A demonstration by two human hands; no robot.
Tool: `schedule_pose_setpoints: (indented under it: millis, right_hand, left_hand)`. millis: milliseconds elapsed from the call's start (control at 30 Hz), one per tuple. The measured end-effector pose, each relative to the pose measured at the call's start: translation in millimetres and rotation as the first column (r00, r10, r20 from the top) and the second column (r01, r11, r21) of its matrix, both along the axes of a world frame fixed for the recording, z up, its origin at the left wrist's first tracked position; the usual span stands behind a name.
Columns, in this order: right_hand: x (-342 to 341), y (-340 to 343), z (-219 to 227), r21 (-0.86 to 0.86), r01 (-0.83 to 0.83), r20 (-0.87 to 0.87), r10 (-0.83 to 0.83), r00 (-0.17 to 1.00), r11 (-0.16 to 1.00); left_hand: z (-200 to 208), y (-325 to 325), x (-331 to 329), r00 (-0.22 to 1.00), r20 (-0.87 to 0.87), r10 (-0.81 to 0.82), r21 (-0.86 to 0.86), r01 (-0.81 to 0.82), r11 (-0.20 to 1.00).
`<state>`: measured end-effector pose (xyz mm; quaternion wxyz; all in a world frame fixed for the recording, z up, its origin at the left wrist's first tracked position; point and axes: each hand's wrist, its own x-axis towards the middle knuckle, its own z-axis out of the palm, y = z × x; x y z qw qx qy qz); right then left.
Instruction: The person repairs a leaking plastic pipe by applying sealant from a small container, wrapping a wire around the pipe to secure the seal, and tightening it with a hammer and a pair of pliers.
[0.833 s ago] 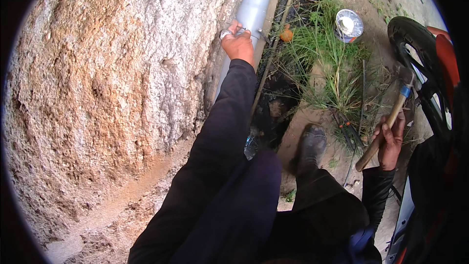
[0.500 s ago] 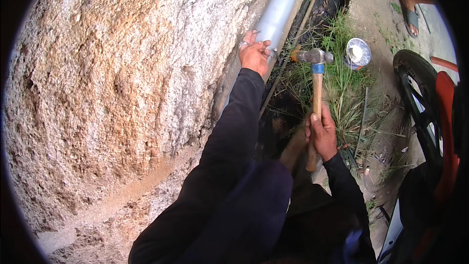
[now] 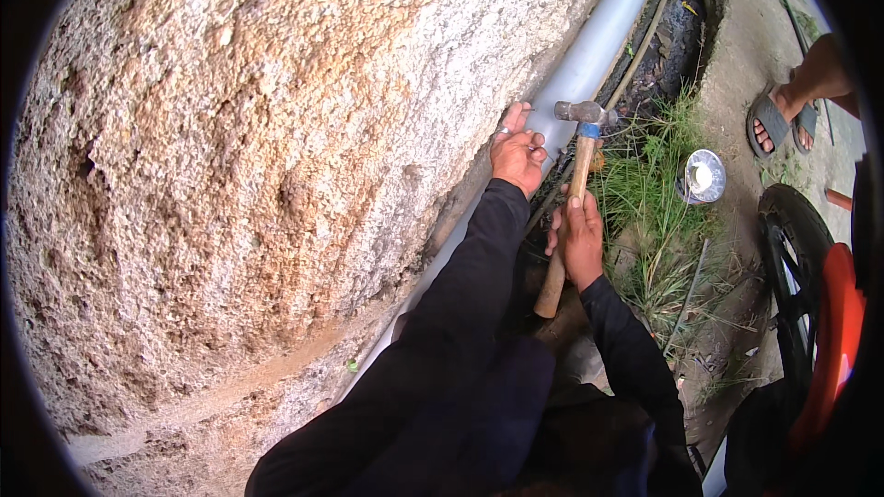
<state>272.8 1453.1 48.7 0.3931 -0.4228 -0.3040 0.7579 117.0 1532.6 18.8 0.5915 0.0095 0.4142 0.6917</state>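
Between one and two o'clock, by pipe (image 3: 589, 55), curls left hand (image 3: 518, 160) — cannot tell round what; at three, grips hammer (image 3: 582, 166) in right hand (image 3: 584, 241) — likely aligning a tap; needs steady aim.

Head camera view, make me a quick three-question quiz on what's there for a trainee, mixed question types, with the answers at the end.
1. Which hand grips the wooden-handled hammer? A) left B) right C) neither
2. True or false: the grass lies between the grey pipe and the rock face.
3. Fill in the colour: just below the hammer's metal head is a ____ band.

Key: 1. B, the right hand. 2. False; the pipe runs between rock and grass. 3. Blue.
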Motion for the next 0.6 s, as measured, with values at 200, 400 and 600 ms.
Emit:
schedule_pose_setpoints:
  millis: [200, 400, 600]
  right_hand:
    - [-15.6, 2.2, -9.9, -0.125, -0.095, -0.025, 0.092, 0.995, 0.988]
    - [-23.6, -9.1, -13.6, 0.154, 0.093, 0.002, -0.095, 0.996, 0.984]
    - [-26.5, 11.2, -17.8, 0.070, -0.122, 0.067, 0.117, 0.991, 0.990]
  left_hand:
    - [-5.7, -1.1, -6.4, 0.999, 0.039, 0.013, -0.012, -0.012, 1.000]
    - [0.9, 0.8, -2.5, 0.996, 0.082, 0.044, -0.029, -0.041, 0.999]
    - [-8.4, 0.1, -8.9, 0.991, 0.125, 0.037, 0.000, -0.037, 0.999]
